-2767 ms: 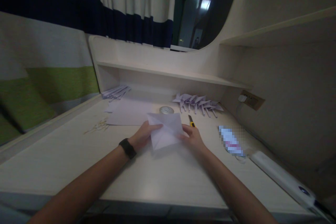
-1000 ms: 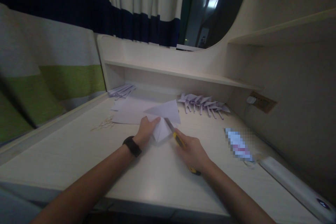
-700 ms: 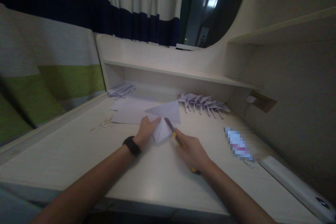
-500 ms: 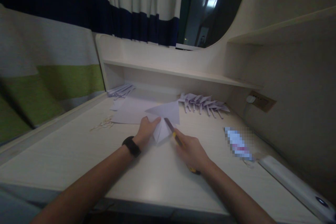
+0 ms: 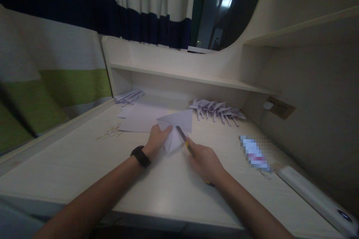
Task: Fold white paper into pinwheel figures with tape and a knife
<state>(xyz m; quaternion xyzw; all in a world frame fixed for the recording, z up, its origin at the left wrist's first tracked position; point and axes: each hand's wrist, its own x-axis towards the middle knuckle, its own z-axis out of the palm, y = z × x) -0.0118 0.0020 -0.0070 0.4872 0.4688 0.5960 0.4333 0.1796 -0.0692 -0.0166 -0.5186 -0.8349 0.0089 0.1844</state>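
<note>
My left hand, with a dark watch on its wrist, pinches a folded piece of white paper, its thumb lying over the middle. The paper has creased, pointed flaps, and one broad flap stands up at the back. My right hand is wrapped round a yellow and black utility knife. The knife's dark blade points up and to the left, its tip at the paper near my left thumb. Whether the blade is inside a fold, I cannot tell.
Flat white sheets lie behind my left hand, with paper sticks beyond. Thin pale pieces are at the left. Several paper pinwheels lie at the back right. A blurred packet and a long white bar are further right.
Very little differs. The paper's raised back flap has dipped slightly, and the knife's tip has shifted a touch to the right. Both hands stay almost in place.
</note>
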